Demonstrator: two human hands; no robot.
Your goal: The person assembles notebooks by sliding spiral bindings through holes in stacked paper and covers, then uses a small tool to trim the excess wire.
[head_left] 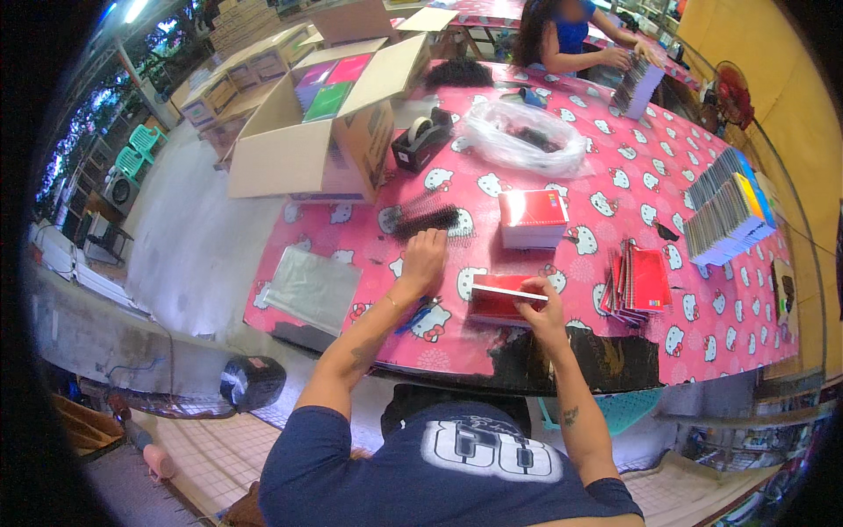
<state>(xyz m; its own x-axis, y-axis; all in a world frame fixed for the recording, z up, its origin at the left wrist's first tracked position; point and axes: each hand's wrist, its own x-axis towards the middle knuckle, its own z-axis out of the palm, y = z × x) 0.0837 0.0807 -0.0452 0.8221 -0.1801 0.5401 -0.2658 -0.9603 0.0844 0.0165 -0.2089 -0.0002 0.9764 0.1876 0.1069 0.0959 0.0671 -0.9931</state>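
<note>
My left hand (425,262) reaches to a pile of black binding wires (423,220), its fingertips drawn together on a wire at the pile's near edge. My right hand (544,309) grips a small unbound notebook (509,292) at its right end, tilted so its white edge faces me. Under it, near the table's front edge, lie more red covers (492,309). Just beyond stands a neat stack of red notebooks (533,218). To the right, several wire-bound red notebooks (639,279) lie in a loose, fanned pile.
An open carton (290,162) of colored notebooks stands at the far left, beside a black tape dispenser (423,140). A clear plastic bag (525,136) lies beyond the stack. Plastic sleeves (312,285) lie left. Bound notebooks (727,215) stand right. A co-worker (571,44) handles notebooks across the table.
</note>
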